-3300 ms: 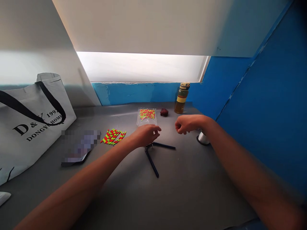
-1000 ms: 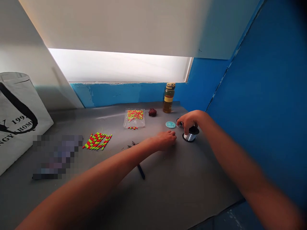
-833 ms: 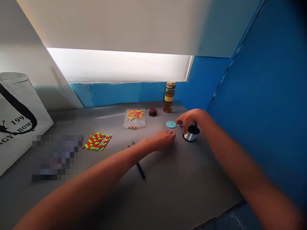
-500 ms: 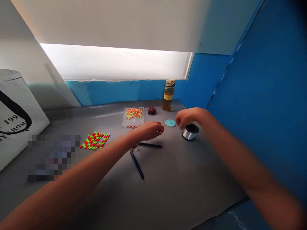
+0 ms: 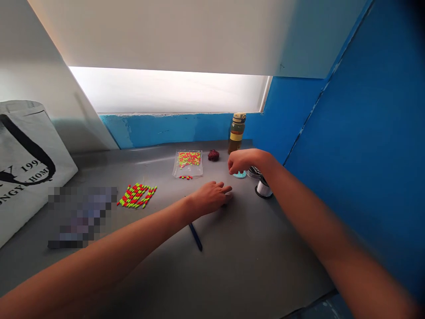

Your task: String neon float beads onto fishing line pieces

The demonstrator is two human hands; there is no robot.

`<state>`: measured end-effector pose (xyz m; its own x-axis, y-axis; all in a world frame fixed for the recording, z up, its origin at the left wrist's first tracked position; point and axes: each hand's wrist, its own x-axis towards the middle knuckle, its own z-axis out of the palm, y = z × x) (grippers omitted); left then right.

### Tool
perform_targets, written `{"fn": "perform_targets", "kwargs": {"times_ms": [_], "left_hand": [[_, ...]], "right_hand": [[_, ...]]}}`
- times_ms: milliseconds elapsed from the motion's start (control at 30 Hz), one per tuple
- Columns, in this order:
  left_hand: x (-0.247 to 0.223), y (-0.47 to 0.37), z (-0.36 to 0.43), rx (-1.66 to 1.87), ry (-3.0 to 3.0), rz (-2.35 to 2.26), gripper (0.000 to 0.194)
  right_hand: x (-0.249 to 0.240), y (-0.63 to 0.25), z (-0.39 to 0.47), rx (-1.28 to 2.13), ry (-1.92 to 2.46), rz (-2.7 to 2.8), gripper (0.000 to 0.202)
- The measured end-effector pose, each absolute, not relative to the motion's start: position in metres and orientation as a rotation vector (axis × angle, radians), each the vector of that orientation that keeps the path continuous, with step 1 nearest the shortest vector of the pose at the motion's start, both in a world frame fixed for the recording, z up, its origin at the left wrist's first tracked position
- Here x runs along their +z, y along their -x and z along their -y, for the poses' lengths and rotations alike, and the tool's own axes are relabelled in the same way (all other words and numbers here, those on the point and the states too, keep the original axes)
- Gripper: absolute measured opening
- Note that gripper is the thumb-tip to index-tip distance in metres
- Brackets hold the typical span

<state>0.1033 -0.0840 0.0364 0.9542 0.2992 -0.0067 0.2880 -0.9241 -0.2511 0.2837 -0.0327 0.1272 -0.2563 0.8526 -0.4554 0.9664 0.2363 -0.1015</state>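
Note:
My left hand (image 5: 212, 197) is low over the table with its fingers apart, above a pair of blue-handled pliers. One plier handle (image 5: 195, 237) shows below my wrist; my hand and forearm cover the rest. Further right, my right hand (image 5: 243, 160) is closed with its fingers curled down. Whatever its fingertips may pinch is hidden or too fine to see. Just beneath it lies a light blue disc (image 5: 239, 175), partly covered. A spool of clear line (image 5: 264, 189) stands beside my right forearm, which hides part of it. Behind the spool is a dark round item (image 5: 253, 172).
Red-and-green beads (image 5: 137, 196) lie grouped on the grey table (image 5: 232, 266), left of a bead-filled plastic bag (image 5: 188, 165). Dark red thread (image 5: 213, 155) and a bottle (image 5: 237, 135) stand at the back. A white tote bag (image 5: 29, 164) and a blurred-out item (image 5: 83, 217) are left.
My left hand has lowered toward me, spread its fingers and now covers the other plier handle. My right hand has moved left from the spool to above the blue disc. The view has shifted slightly.

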Motion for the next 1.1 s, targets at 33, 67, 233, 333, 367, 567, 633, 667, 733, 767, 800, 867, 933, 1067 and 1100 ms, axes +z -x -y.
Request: {"fn": "perform_targets", "kwargs": {"times_ms": [33,67,233,333,367,567,633,667,733,767,800,867,933,1067,1100], "left_hand": [[0.036,-0.097,0.086,0.051,2.863,0.450,0.032],[0.035,-0.091,0.088,0.050,2.869,0.470,0.032],[0.031,-0.075,0.091,0.046,2.917,0.541,0.034],[0.027,-0.069,0.087,0.018,2.945,0.555,0.042],[0.025,-0.067,0.086,0.012,2.941,0.563,0.044],[0.023,-0.055,0.085,0.060,2.897,0.653,0.048],[0.026,-0.051,0.085,0.070,2.906,0.685,0.049],[0.027,-0.048,0.084,0.063,2.917,0.692,0.049],[0.028,-0.043,0.083,0.027,2.945,0.694,0.051],[0.029,-0.040,0.083,0.009,2.957,0.693,0.051],[0.029,-0.038,0.082,-0.004,2.968,0.692,0.052],[0.029,-0.037,0.081,-0.009,2.991,0.702,0.051],[0.030,-0.040,0.081,-0.016,3.032,0.763,0.049],[0.030,-0.062,0.080,-0.293,3.187,1.175,0.050],[0.029,-0.068,0.079,-0.415,3.267,1.269,0.055]], "right_hand": [[0.124,-0.281,0.033,-0.550,-1.667,-2.205,0.018],[0.120,-0.278,0.034,-0.573,-1.638,-2.184,0.018],[0.088,-0.273,0.048,-0.660,-1.475,-2.051,0.024],[0.080,-0.270,0.060,-0.616,-1.374,-2.127,0.027],[0.080,-0.269,0.064,-0.598,-1.362,-2.133,0.028],[0.090,-0.265,0.071,-0.746,-1.217,-2.122,0.023],[0.088,-0.263,0.070,-0.835,-1.163,-2.110,0.022],[0.086,-0.261,0.070,-0.842,-1.157,-2.105,0.021],[0.082,-0.256,0.069,-0.808,-1.182,-2.090,0.015],[0.080,-0.255,0.068,-0.800,-1.205,-2.080,0.012],[0.078,-0.254,0.066,-0.805,-1.227,-2.069,0.010],[0.079,-0.256,0.062,-0.841,-1.252,-2.047,0.010],[0.082,-0.262,0.058,-0.869,-1.283,-2.037,0.013],[0.089,-0.278,0.049,-1.060,-1.318,-2.056,0.022],[0.089,-0.281,0.048,-1.124,-1.315,-2.064,0.023]]}}
